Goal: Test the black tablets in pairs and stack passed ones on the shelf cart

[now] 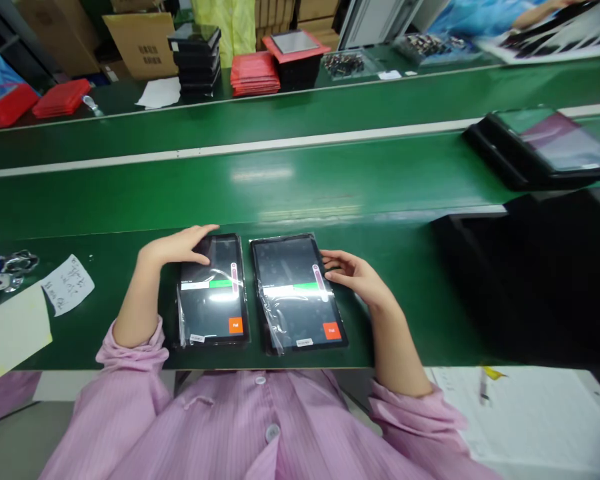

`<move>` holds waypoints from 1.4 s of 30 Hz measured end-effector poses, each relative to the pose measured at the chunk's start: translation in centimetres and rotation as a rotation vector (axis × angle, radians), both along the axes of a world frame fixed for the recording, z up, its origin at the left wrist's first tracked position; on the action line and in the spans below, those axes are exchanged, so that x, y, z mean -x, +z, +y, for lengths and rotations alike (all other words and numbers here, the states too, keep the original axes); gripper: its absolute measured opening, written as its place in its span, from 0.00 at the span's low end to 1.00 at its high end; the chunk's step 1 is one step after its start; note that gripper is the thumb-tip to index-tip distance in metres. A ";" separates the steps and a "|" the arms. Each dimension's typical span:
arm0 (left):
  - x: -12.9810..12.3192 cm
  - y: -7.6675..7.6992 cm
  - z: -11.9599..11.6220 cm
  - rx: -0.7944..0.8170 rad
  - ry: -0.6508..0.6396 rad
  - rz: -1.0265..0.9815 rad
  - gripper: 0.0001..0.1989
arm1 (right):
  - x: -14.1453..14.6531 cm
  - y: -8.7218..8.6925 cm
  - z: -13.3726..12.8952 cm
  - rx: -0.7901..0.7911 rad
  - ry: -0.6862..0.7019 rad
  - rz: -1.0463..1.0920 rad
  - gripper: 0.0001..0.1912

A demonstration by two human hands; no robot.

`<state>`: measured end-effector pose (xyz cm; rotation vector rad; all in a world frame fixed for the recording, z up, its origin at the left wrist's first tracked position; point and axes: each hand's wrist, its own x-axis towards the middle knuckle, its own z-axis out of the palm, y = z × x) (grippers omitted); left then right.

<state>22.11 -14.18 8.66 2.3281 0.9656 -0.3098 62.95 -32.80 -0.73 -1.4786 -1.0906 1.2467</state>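
Observation:
Two tablets lie side by side on the green workbench in front of me, screens lit and upward, each in clear plastic film. The left tablet (215, 310) and the right tablet (297, 320) both show a white and green bar and an orange-red "Fail"-like square. My left hand (183, 247) rests over the left tablet's upper left corner, fingers stretched and thumb on the screen. At the right tablet's right edge is my right hand (353, 272), its fingers loosely bent and apart; the fingertips meet or nearly meet the edge.
A black box (545, 287) stands on my right, with stacked tablets (545, 150) behind it. Left are a handwritten note (69, 285), yellowish paper (15, 333) and pliers-like tools (0, 280). Across the conveyor sit red pouches (254, 73) and stacked black devices (197, 63). A co-worker's arm shows top right.

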 end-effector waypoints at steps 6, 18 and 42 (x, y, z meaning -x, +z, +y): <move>6.8 -1.8 1.6 -0.008 0.293 -0.240 0.25 | 0.0 0.2 0.0 -0.001 0.023 0.016 0.30; 7.9 -5.5 0.2 0.089 0.316 -0.501 0.33 | -0.4 0.0 0.2 0.000 0.041 -0.008 0.31; 9.7 -5.5 -9.9 0.105 0.318 -0.431 0.54 | 0.0 0.1 0.2 -0.024 0.028 -0.032 0.29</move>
